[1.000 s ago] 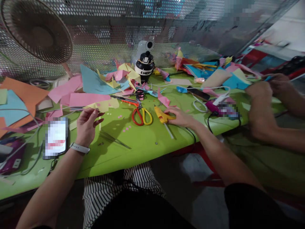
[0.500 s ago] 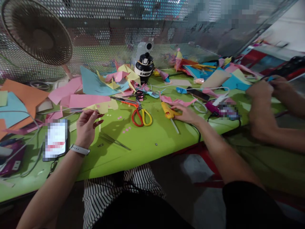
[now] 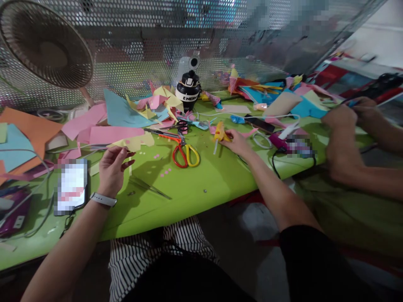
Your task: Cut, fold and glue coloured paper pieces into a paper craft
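Observation:
My right hand (image 3: 235, 141) is closed around a yellow glue gun (image 3: 219, 133) and holds it tilted just above the green table (image 3: 189, 184), a clear glue stick poking out of its back end. My left hand (image 3: 112, 166) hovers over the table with its fingers curled, pinching a small pale strip of paper between thumb and fingertips. A white watch sits on that wrist. Scissors with red and yellow handles (image 3: 184, 153) lie between my two hands.
A phone (image 3: 71, 186) lies left of my left hand. Coloured paper scraps (image 3: 119, 121) litter the table's far side, with a black bottle (image 3: 187, 92) and a fan (image 3: 47, 44) behind. Another person's hands (image 3: 349, 117) work at the right. Cables and a purple tool (image 3: 283, 140) lie nearby.
My right hand has slid the glue gun away from me along the table, lifted it and turned it upright. My left hand has barely moved.

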The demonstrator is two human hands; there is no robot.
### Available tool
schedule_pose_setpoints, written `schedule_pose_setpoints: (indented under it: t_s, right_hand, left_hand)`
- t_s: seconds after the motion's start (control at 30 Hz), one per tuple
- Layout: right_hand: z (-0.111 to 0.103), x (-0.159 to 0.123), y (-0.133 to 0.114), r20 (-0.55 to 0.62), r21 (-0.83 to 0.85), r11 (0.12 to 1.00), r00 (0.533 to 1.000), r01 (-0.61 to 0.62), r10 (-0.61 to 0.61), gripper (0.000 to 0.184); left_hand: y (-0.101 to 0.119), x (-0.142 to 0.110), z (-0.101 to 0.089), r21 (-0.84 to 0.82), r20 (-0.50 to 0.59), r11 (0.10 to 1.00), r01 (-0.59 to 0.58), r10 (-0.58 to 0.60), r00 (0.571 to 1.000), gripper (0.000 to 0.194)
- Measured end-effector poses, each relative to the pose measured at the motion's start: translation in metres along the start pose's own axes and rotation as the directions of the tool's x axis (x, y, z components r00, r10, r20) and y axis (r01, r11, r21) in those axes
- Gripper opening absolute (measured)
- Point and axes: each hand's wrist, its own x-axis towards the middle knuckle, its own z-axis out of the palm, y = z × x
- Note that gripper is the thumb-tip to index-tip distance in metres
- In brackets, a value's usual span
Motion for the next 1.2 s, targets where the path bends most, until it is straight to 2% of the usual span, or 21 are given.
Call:
schedule_pose_setpoints:
  t_s: [0.1, 0.3, 0.4, 0.53, 0.7, 0.77, 0.87, 0.93, 1.0, 1.07, 1.13, 1.2]
  right_hand:
    - [0.006, -0.001, -0.006, 0.038, -0.004, 0.999, 0.999, 0.032, -0.031, 0.042]
    - [0.017, -0.002, -0.026, 0.18, 0.086, 0.98, 0.965, 0.18, -0.193, 0.035]
    - [0.016, -0.004, -0.03, 0.143, 0.072, 0.982, 0.972, 0.177, -0.186, 0.038]
    - [0.003, -0.013, -0.025, 0.076, 0.107, 0.985, 0.987, 0.133, -0.142, 0.047]
    - [-0.006, -0.037, -0.025, 0.066, 0.034, 0.988, 0.986, 0.152, -0.154, 0.045]
    - [-0.005, -0.048, -0.03, 0.142, 0.011, 0.977, 0.967, 0.211, -0.21, 0.045]
    - [-0.009, -0.06, -0.039, 0.295, 0.057, 0.947, 0.902, 0.315, -0.317, 0.041]
    - [-0.015, -0.059, -0.046, 0.347, 0.095, 0.938, 0.872, 0.333, -0.345, 0.035]
    - [-0.021, -0.049, -0.055, 0.304, 0.069, 0.952, 0.903, 0.297, -0.303, 0.027]
    - [-0.02, -0.032, -0.066, 0.168, -0.004, 0.975, 0.961, 0.222, -0.218, 0.029]
    - [-0.01, -0.009, -0.078, 0.031, -0.078, 0.99, 0.992, 0.121, -0.119, 0.034]
    - [0.005, 0.014, -0.088, -0.012, -0.145, 0.989, 0.999, 0.038, -0.04, 0.034]
  left_hand:
    - [0.0, 0.0, 0.0, 0.006, 0.001, 1.0, -0.002, 0.002, 1.0, 0.036]
    - [0.0, 0.0, 0.0, 0.004, 0.007, 1.0, 0.001, -0.001, 1.0, 0.034]
    - [0.0, 0.0, 0.0, 0.011, 0.008, 1.0, -0.014, 0.014, 1.0, 0.034]
    - [0.0, 0.0, -0.001, 0.012, 0.025, 1.0, -0.017, 0.016, 1.0, 0.032]
    - [0.001, 0.0, 0.0, 0.016, 0.023, 1.0, -0.012, 0.011, 1.0, 0.031]
    - [0.001, 0.0, 0.001, 0.018, 0.024, 1.0, -0.014, 0.014, 1.0, 0.032]
    - [0.001, -0.001, 0.001, 0.009, 0.027, 1.0, -0.008, 0.008, 1.0, 0.033]
    - [0.001, -0.001, 0.002, 0.006, 0.026, 1.0, -0.005, 0.004, 1.0, 0.033]
    - [0.0, -0.001, 0.002, 0.009, 0.023, 1.0, -0.005, 0.005, 1.0, 0.031]
    - [0.0, -0.001, 0.002, 0.01, 0.025, 1.0, -0.005, 0.004, 1.0, 0.031]
    - [0.0, -0.001, 0.001, 0.01, 0.028, 1.0, -0.001, 0.001, 1.0, 0.031]
    - [0.001, -0.001, 0.001, 0.019, 0.029, 1.0, -0.002, 0.001, 1.0, 0.032]
